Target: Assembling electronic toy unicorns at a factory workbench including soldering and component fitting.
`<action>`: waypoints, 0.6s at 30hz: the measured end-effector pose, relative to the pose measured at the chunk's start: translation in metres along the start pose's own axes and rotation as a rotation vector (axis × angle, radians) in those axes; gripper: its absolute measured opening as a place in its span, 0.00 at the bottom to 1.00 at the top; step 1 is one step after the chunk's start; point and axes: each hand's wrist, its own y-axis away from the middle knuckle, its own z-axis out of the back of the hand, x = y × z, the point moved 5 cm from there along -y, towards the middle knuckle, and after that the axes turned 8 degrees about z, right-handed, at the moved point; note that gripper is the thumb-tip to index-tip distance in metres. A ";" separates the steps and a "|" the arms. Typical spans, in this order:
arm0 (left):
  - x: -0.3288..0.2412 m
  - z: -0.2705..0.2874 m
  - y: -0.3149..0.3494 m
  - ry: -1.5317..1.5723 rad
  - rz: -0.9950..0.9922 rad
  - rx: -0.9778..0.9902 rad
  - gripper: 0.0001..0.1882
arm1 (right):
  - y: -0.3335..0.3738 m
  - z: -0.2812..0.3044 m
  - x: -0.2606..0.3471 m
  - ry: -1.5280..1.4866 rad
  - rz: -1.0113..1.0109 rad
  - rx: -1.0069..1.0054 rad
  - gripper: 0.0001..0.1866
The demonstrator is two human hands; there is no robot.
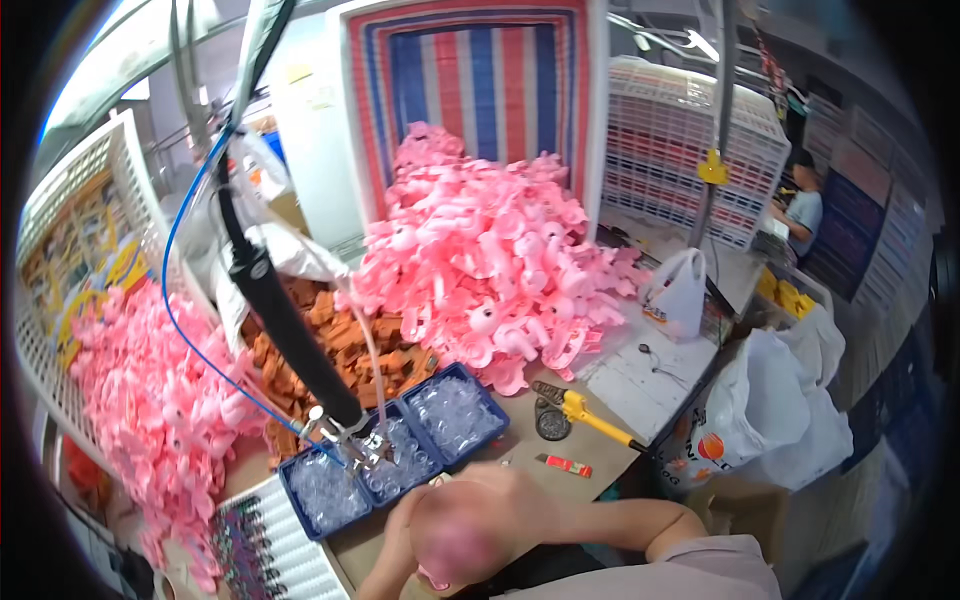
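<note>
Low in the head view, both of my hands are close together around a pink plastic part [455, 548], smeared by motion. My left hand [403, 525] curls along its left side. My right hand [515, 510] closes over it from the right, its forearm reaching in from the lower right. Just beyond them lies a blue divided tray [462, 456] with clear plastic pieces [455, 408] in its compartments. A black hanging power tool [300, 335] with a metal tip leans over the tray. A small red tube or packet [565, 465] rests to the right of my hands.
A big pink parts heap [490, 260] spills from a striped-lined bin [365, 110]; another pink heap [150, 390] lies left. Orange-brown parts [315, 335] sit between. A yellow-handled tool [600, 420], white bags [745, 400] and a white ribbed rack [290, 545] surround me. A person [803, 210] sits far right.
</note>
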 end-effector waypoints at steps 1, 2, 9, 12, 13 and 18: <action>0.008 0.019 0.009 0.369 0.018 -0.033 0.30 | -0.001 -0.021 0.000 0.034 -0.020 -0.017 0.15; 0.002 0.021 0.019 0.338 0.018 -0.011 0.30 | -0.009 -0.044 0.001 0.109 0.198 -0.116 0.14; 0.031 -0.033 0.088 1.156 -0.522 -0.178 0.28 | 0.040 -0.126 0.011 -0.296 0.354 -0.010 0.11; 0.023 -0.028 0.104 0.487 -0.178 -0.453 0.23 | 0.034 -0.093 0.007 -0.358 0.476 0.049 0.09; 0.031 -0.021 0.106 0.410 -0.141 -0.450 0.18 | 0.028 -0.083 0.007 -0.393 0.246 0.205 0.09; 0.042 -0.035 0.128 0.511 -0.033 -0.378 0.14 | 0.057 -0.078 0.025 -0.390 0.006 0.308 0.10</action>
